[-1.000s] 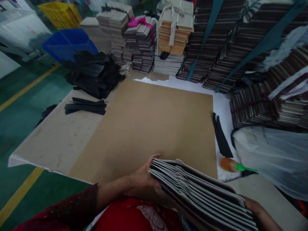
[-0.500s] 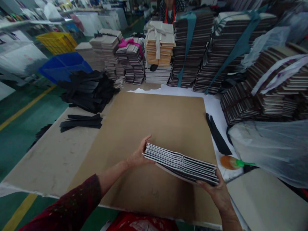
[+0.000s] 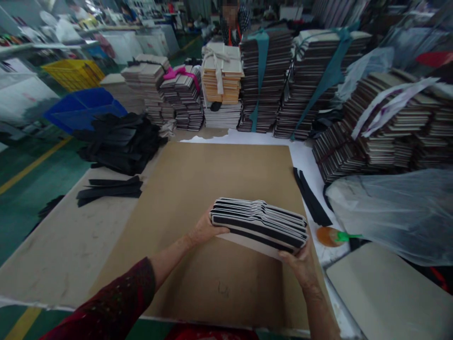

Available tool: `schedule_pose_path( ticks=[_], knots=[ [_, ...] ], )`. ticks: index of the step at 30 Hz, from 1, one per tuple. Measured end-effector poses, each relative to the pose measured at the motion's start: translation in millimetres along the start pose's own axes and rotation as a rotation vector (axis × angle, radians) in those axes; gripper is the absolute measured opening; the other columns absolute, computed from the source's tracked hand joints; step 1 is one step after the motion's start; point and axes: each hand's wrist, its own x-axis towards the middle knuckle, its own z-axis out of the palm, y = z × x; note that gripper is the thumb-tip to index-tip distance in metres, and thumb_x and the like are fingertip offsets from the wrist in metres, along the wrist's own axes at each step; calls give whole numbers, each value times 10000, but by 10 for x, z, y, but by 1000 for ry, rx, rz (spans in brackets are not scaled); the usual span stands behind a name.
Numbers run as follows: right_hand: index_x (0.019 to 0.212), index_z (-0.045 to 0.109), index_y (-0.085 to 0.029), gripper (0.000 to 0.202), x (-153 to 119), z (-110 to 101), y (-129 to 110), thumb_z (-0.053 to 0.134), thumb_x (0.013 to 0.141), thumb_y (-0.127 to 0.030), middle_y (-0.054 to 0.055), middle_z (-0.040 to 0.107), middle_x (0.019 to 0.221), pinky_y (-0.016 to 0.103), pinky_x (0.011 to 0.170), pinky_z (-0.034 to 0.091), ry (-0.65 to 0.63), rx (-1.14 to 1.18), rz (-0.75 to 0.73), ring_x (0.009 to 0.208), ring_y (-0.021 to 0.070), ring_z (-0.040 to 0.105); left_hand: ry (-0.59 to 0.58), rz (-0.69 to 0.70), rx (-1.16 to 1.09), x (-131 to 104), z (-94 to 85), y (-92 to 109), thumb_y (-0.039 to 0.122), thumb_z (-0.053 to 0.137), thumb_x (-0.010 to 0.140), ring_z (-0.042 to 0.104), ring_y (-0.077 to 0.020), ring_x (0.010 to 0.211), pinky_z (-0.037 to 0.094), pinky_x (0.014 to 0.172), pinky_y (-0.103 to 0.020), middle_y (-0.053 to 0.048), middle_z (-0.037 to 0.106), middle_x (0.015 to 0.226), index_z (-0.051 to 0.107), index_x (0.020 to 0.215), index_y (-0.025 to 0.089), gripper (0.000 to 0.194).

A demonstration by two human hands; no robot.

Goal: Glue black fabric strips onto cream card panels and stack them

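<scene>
A bundle of thin black and white strip-like panels [image 3: 260, 222] is held above the brown board [image 3: 226, 165] on the table. My left hand [image 3: 207, 227] grips its left end, thumb along the lower front edge. Around the right end is my right hand [image 3: 299, 259], with the thumb underneath at the front. The panels fan slightly, showing their layered edges and black faces. Fingers behind the bundle are mostly hidden.
Black strips [image 3: 109, 189] and a black heap [image 3: 122, 141] lie at left. More strips [image 3: 311, 196] and an orange object with a green end [image 3: 331, 236] lie at right. Tall tied stacks [image 3: 265, 80] line the back. A person [image 3: 233, 23] is behind them.
The bundle has tilted, so more of its black front faces shows, and both hands have turned with it. It sits slightly higher in view. The whole view has shifted a little.
</scene>
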Motion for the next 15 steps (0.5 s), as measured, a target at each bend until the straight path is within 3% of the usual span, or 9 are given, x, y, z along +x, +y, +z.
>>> schedule_pose_path(
  ticks=[6, 10, 15],
  knots=[
    [1404, 350, -173, 1093, 18, 58, 93, 829, 479, -503, 174, 507, 1388, 449, 1023, 452, 119, -49, 43, 1231, 331, 524, 40, -14, -58, 10, 41, -14, 380, 922, 501, 618, -280, 1074, 495, 995, -451, -88, 661, 1136, 447, 1253, 171, 914],
    [1403, 339, -177, 1134, -116, 8, 265, 855, 448, -509, 149, 626, 1216, 401, 904, 528, 82, -84, 110, 1088, 318, 615, 34, -27, -66, -54, -8, -63, 417, 952, 444, 588, -281, 1081, 491, 975, -418, -87, 611, 1150, 399, 1254, 190, 1006],
    [1379, 370, -168, 1140, -200, -52, 391, 886, 416, -492, 113, 700, 1059, 424, 843, 562, 28, -102, 153, 918, 311, 677, -34, -31, -66, -74, -54, -120, 482, 948, 458, 606, -251, 993, 513, 907, -380, -77, 607, 1091, 253, 1438, 199, 1234]
  ],
)
